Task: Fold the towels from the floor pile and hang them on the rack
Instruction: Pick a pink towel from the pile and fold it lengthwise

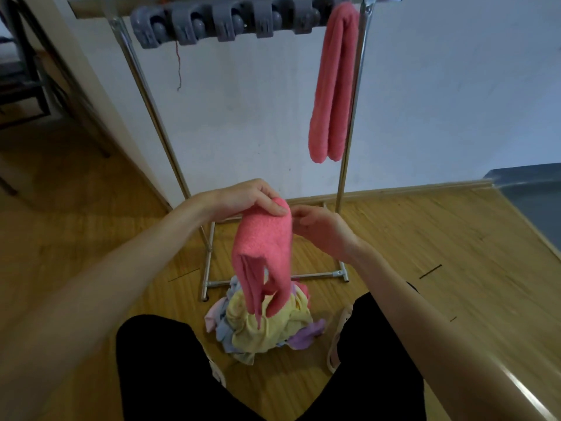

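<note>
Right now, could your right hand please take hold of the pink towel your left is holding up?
Probably yes: the right hand hovers open beside the pink towel pinched by the left hand, nothing between.

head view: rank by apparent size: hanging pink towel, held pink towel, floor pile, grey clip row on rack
1. Grey clip row, the widest span.
2. Floor pile, partly hidden.
3-4. Hanging pink towel and held pink towel look alike; the held one is nearer, so unranked.
</note>
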`<control>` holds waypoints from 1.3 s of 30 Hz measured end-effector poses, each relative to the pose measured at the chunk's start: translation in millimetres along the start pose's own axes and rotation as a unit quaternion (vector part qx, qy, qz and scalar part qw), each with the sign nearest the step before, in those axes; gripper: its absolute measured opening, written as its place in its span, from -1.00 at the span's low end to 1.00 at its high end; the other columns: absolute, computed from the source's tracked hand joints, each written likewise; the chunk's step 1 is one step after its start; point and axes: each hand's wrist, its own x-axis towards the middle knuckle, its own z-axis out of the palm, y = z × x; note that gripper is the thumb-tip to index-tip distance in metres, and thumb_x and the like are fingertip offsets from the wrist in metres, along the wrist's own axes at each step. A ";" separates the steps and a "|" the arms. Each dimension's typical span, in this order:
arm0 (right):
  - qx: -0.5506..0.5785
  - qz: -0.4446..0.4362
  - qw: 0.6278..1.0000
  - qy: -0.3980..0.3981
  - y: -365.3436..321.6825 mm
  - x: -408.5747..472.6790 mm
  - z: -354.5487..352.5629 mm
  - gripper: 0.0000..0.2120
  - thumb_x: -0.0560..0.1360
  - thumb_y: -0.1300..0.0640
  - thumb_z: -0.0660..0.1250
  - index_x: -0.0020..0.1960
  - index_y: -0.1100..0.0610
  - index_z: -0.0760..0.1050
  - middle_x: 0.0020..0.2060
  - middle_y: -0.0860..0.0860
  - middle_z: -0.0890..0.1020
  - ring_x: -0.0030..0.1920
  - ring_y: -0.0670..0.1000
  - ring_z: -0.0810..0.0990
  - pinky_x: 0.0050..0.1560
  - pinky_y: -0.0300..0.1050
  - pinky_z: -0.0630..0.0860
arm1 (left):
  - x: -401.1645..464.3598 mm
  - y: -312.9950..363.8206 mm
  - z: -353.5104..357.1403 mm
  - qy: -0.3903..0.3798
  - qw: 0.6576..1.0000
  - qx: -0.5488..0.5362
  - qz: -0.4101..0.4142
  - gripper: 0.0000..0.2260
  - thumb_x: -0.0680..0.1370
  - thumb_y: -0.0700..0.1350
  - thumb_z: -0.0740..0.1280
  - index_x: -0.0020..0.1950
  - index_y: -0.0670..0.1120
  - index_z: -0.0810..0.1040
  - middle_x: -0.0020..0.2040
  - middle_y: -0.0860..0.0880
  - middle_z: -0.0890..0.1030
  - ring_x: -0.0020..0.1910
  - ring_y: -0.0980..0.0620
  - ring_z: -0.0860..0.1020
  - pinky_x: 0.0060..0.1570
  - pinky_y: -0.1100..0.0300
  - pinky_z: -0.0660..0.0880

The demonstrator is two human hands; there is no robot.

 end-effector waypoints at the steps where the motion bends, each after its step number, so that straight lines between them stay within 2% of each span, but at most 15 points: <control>1: -0.018 0.006 0.999 -0.030 -1.4 -0.9 -1.5 -0.64 0.40 0.22 0.18 0.10 0.41 0.49 0.01 0.19 0.58 0.07 0.14 0.52 0.21 0.06 0.42 | 1.0 0.9 -0.3 0.001 1.000 0.000 0.001 -0.57 0.52 -0.31 0.26 -0.48 0.03 0.64 -0.48 0.11 0.56 -0.47 0.23 0.51 -0.42 0.41 0.39; 4: -0.080 0.027 0.996 -0.041 -5.3 -3.7 -10.7 -0.70 0.43 0.22 0.37 0.05 0.42 0.50 -0.12 0.12 0.61 -0.06 0.06 0.57 0.03 -0.07 0.49 | 3.4 -0.2 -3.7 0.011 1.000 -0.004 -0.002 -0.62 0.51 -0.29 0.29 -0.45 0.00 0.64 -0.46 0.09 0.58 -0.47 0.21 0.51 -0.42 0.38 0.40; 9: -0.130 0.006 0.991 -0.008 -34.2 -12.2 -33.5 -0.81 0.48 0.17 0.37 -0.07 0.32 0.50 -0.25 0.00 0.58 -0.21 -0.05 0.56 -0.20 -0.26 0.47 | 5.2 -4.9 -7.8 0.037 0.999 0.019 -0.013 -0.88 0.52 -0.18 0.35 -0.18 -0.16 0.64 -0.37 0.07 0.62 -0.41 0.17 0.55 -0.38 0.37 0.43; 13: -0.161 -0.028 0.982 0.099 -44.7 -13.9 -66.4 -0.62 0.45 0.07 0.39 -0.09 0.42 0.42 -0.22 0.11 0.47 -0.17 0.04 0.43 -0.12 -0.05 0.32 | 11.9 -8.6 -18.0 0.092 0.996 0.011 0.012 -0.89 0.53 -0.13 0.35 0.03 -0.08 0.62 -0.23 0.05 0.64 -0.27 0.15 0.60 -0.25 0.32 0.45; 16: -0.209 -0.058 0.956 0.197 -54.9 -7.8 -83.1 -0.68 0.48 0.09 0.35 -0.09 0.39 0.46 -0.24 0.10 0.47 -0.19 0.02 0.41 -0.13 -0.06 0.31 | 21.5 3.5 -30.7 0.090 0.995 -0.014 0.039 -0.78 0.57 -0.25 0.27 0.14 0.02 0.47 -0.15 -0.10 0.54 -0.24 0.01 0.50 -0.25 0.23 0.40; 18: -0.269 -0.087 0.929 0.238 -68.0 1.1 -92.1 -0.80 0.52 0.19 0.33 -0.08 0.36 0.47 -0.25 0.09 0.47 -0.21 -0.01 0.42 -0.20 -0.13 0.35 | 31.2 20.2 -38.1 0.093 0.994 0.036 0.055 -0.75 0.56 -0.34 0.21 0.04 0.01 0.48 -0.12 -0.13 0.51 -0.19 0.02 0.45 -0.19 0.20 0.35; 20: -0.342 -0.139 0.894 0.254 -86.9 7.8 -98.1 -0.90 0.49 0.31 0.29 -0.03 0.32 0.41 -0.23 0.11 0.47 -0.23 0.00 0.43 -0.23 -0.16 0.38 | 42.2 40.8 -45.7 0.109 0.984 0.128 0.067 -0.72 0.52 -0.41 0.17 -0.13 -0.05 0.53 -0.18 0.01 0.55 -0.21 0.19 0.46 -0.14 0.26 0.34; 22: -0.410 -0.197 0.855 0.249 -107.9 12.4 -103.2 -0.83 0.44 0.38 0.20 0.01 0.21 0.34 -0.19 0.09 0.49 -0.25 0.00 0.45 -0.23 -0.11 0.38 | 53.9 62.7 -53.2 0.129 0.967 0.205 0.080 -0.68 0.49 -0.42 0.16 -0.21 -0.07 0.59 -0.21 0.09 0.56 -0.25 0.33 0.46 -0.12 0.33 0.34; 24: -0.492 -0.236 0.805 0.234 -131.1 14.7 -105.8 -0.77 0.43 0.38 0.13 0.02 0.16 0.36 -0.12 0.07 0.48 -0.19 0.00 0.46 -0.14 -0.12 0.39 | 64.2 82.5 -63.7 0.147 0.952 0.254 0.092 -0.71 0.52 -0.39 0.19 -0.12 -0.11 0.66 -0.11 0.06 0.60 -0.18 0.37 0.49 -0.13 0.47 0.37; 26: -0.562 -0.250 0.757 0.222 -152.5 16.4 -108.3 -0.77 0.47 0.27 0.08 0.05 0.06 0.39 -0.03 0.04 0.43 -0.08 0.07 0.49 -0.07 -0.06 0.45 | 72.5 101.1 -76.3 0.162 0.935 0.297 0.107 -0.74 0.52 -0.34 0.24 0.03 -0.10 0.66 0.03 0.02 0.61 -0.05 0.25 0.53 -0.07 0.43 0.41; 29: -0.650 -0.255 0.685 0.209 -180.1 22.2 -113.8 -0.75 0.53 0.23 0.09 0.11 -0.05 0.37 0.10 0.03 0.37 -0.12 0.17 0.53 -0.15 0.04 0.53 | 81.8 124.5 -96.7 0.181 0.906 0.363 0.121 -0.69 0.43 -0.26 0.36 0.13 -0.01 0.61 0.09 0.03 0.60 0.03 0.02 0.57 0.03 0.16 0.53; 32: -0.710 -0.243 0.628 0.207 -204.9 30.1 -122.6 -0.66 0.49 0.35 0.12 0.16 0.02 0.39 0.19 0.08 0.35 -0.19 0.17 0.51 -0.24 0.03 0.50 | 91.1 148.1 -114.4 0.216 0.872 0.414 0.145 -0.61 0.36 -0.29 0.36 0.15 0.02 0.60 0.09 0.04 0.60 0.04 0.04 0.56 0.04 0.15 0.51; 34: -0.742 -0.241 0.596 0.191 -219.1 35.2 -128.5 -0.68 0.45 0.37 0.13 0.09 0.08 0.45 0.20 0.10 0.36 -0.19 0.13 0.45 -0.27 -0.05 0.43 | 98.4 163.7 -123.6 0.255 0.846 0.434 0.176 -0.57 0.34 -0.34 0.32 0.14 -0.01 0.61 0.10 0.00 0.61 0.03 0.09 0.54 0.03 0.22 0.45; 36: -0.750 -0.247 0.583 0.193 -232.5 41.9 -138.3 -0.74 0.45 0.36 0.15 0.00 0.11 0.51 0.15 0.11 0.40 -0.16 0.12 0.44 -0.26 -0.10 0.34 | 106.9 178.0 -132.8 0.303 0.809 0.463 0.200 -0.58 0.34 -0.36 0.31 0.14 -0.07 0.62 0.09 -0.10 0.60 0.01 0.04 0.52 0.00 0.34 0.33; 39: -0.729 -0.255 0.588 0.240 -251.6 53.9 -154.5 -0.63 0.39 0.41 0.16 0.03 0.11 0.59 0.05 0.11 0.46 -0.09 0.17 0.50 -0.21 -0.02 0.44 | 119.4 193.6 -142.0 0.356 0.754 0.509 0.213 -0.59 0.36 -0.31 0.31 0.17 -0.05 0.60 0.07 -0.17 0.54 0.07 -0.17 0.53 0.04 0.17 0.38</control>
